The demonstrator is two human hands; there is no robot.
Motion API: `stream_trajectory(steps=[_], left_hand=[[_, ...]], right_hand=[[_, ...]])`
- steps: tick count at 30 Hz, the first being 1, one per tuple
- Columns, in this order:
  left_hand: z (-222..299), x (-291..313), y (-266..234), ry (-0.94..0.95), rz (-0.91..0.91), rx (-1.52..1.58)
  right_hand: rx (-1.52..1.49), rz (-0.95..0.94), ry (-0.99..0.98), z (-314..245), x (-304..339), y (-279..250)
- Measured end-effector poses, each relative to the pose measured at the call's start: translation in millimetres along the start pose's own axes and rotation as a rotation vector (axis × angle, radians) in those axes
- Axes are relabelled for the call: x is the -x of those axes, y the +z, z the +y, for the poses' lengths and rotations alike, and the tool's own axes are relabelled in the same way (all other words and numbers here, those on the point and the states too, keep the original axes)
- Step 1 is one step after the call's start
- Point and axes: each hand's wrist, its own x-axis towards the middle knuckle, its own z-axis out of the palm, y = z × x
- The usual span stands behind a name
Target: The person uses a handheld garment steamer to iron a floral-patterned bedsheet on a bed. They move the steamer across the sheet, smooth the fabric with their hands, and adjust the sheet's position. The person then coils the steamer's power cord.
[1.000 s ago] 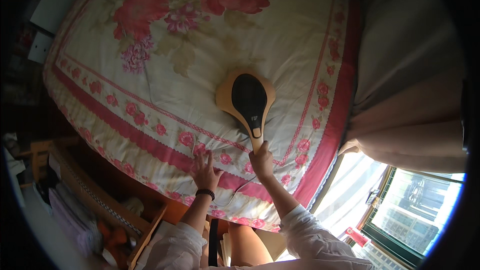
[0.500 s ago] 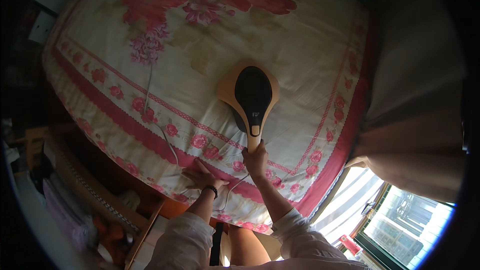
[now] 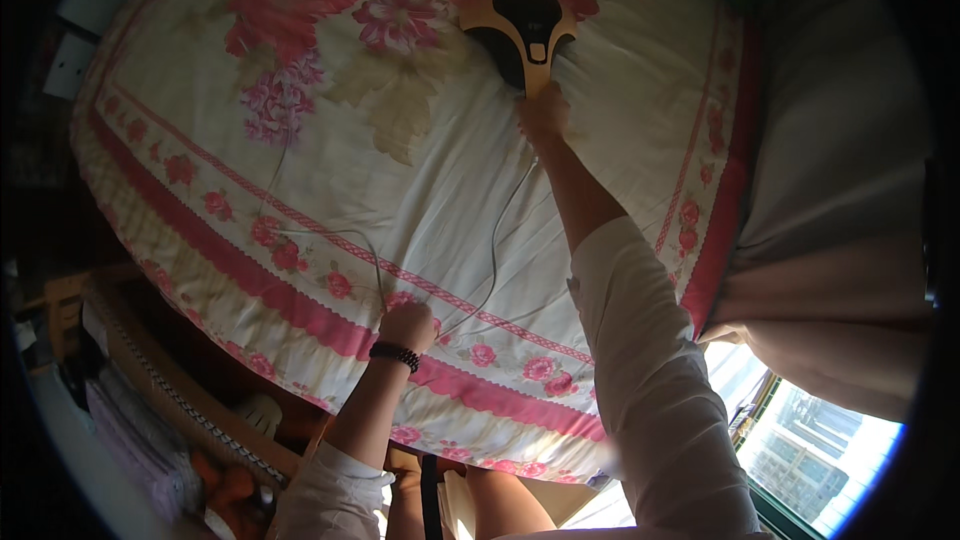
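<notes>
Down at the near edge of the bed [image 3: 300,340], the person's left hand [image 3: 408,325] is balled up on the floral bedspread [image 3: 420,190], right on the red border stripe. Its grip looks closed around a thin grey cord [image 3: 492,250], though I can't quite tell how firmly from this angle. A dark beaded bracelet [image 3: 395,354] sits on that wrist, and both arms have pale rolled-up sleeves [image 3: 640,360].

From that fist the cord runs up across the cream middle of the spread and heads toward the other arm. Another loop of it trails off to the left over the small rose pattern.

Further out, the right arm is stretched almost straight, and the right hand [image 3: 543,112] has its grip wrapped tight around the handle of a handheld mattress vacuum [image 3: 523,18]. That thing is tan with a glossy black top, lying flat on the bedspread near the far side, right on the big pink flowers.

Off to the right, a bright window [image 3: 820,440] shows below a plain curtain [image 3: 850,140].
</notes>
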Motion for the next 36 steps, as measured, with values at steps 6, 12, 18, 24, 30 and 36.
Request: stream_trajectory(steps=[6,12,18,24,30,36], left_hand=[[52,-64,0,0.077,0.077,-0.264],[67,-80,13,-0.013,-0.016,-0.320],[72,-97,0,-0.123,-0.156,-0.173],[73,-111,-27,-0.182,-0.254,-0.151],[64,-101,0,-0.037,-0.053,-0.309],[47,-50,15,0.127,0.181,-0.403]], right_hand=[[0.187,-0.002,-0.089,-18,-61,-38],[0.101,0.138,0.149,54,-93,-120],[-0.118,0.365,0.365,142,-72,-168],[-0.191,0.361,0.175,194,28,-158],[-0.125,0.307,0.228,219,168,-139],[-0.060,0.297,0.171,251,339,-107]])
